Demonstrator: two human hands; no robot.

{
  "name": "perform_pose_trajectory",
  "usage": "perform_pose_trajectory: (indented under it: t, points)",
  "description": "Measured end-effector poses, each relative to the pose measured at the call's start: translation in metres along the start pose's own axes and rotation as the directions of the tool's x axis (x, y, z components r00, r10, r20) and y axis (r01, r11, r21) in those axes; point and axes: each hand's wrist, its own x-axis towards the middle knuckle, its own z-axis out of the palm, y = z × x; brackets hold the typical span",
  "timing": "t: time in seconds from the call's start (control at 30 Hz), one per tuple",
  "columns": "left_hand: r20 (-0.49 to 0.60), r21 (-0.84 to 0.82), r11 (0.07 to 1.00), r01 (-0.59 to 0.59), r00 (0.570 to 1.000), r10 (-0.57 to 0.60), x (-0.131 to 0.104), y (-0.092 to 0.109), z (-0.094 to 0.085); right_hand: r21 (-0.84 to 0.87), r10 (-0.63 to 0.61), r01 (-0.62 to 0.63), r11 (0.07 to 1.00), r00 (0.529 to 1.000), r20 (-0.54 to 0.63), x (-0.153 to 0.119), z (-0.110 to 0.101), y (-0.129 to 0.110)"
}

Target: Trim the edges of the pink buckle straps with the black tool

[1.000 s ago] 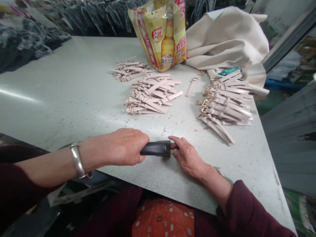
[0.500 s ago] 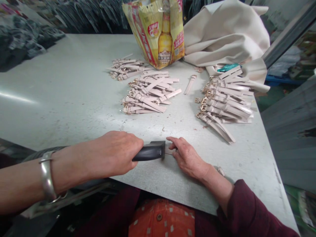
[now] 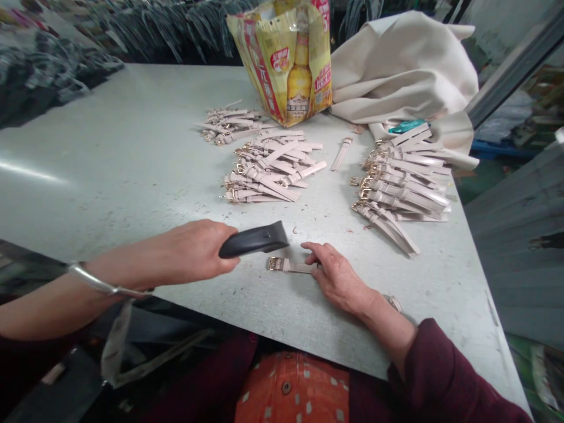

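My left hand point(image 3: 200, 249) is wrapped round a black hand-held tool point(image 3: 255, 239), shaped like a hair clipper with a flared end. The tool is raised above the table, pointing right. Below its flared end lies a short beige buckle strap point(image 3: 299, 268), its gold buckle to the left. The thumb and fingers of my right hand point(image 3: 337, 276) hold the strap's right end, with the index finger stretched out above it. That end of the strap is hidden by the fingers. Another small beige strap piece point(image 3: 393, 302) lies beside my right wrist, partly covered.
Piles of beige buckle straps lie in the middle point(image 3: 268, 164) and at the right point(image 3: 403, 176) of the grey table point(image 3: 132, 153). A single strap point(image 3: 341, 154) lies between them. Behind stand a yellow beer-print bag point(image 3: 282, 70) and crumpled beige sheet material point(image 3: 405, 64). Dark cords point(image 3: 57, 70) heap at the far left.
My left hand has lifted the black tool up and to the left, off the strap, so its buckle now shows. My right hand has stayed almost in place.
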Motion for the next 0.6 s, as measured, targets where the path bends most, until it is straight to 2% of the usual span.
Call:
perform_pose_trajectory:
  t: [0.1, 0.23, 0.4, 0.47, 0.53, 0.6]
  points:
    - [0.064, -0.103, 0.994, -0.033, 0.997, 0.040, -0.009, -0.021, 0.000, 0.003, -0.020, 0.020, 1.000, 1.000, 0.017, -0.001, -0.003, 0.000]
    - [0.166, -0.172, 0.985, -0.011, 0.985, 0.040, -0.018, -0.022, 0.010, 0.012, -0.057, 0.057, 0.998, 0.998, 0.028, 0.000, -0.005, -0.001]
    - [0.131, -0.285, 0.958, 0.012, 0.991, 0.027, -0.012, -0.021, 0.027, -0.049, -0.081, 0.083, 0.995, 0.996, 0.044, 0.002, -0.007, -0.002]
    - [0.148, -0.318, 0.947, 0.048, 0.989, 0.000, -0.012, -0.022, 0.033, -0.089, -0.079, 0.084, 0.992, 0.995, 0.060, 0.003, -0.008, -0.002]
    - [0.168, -0.348, 0.934, 0.085, 0.985, -0.027, -0.014, -0.020, 0.039, -0.147, -0.047, 0.052, 0.988, 0.998, 0.034, 0.002, -0.008, -0.004]
    - [0.137, -0.380, 0.921, 0.087, 0.990, -0.037, -0.018, -0.016, 0.045, -0.240, 0.023, -0.030, 0.970, 0.999, -0.033, 0.002, -0.010, -0.006]
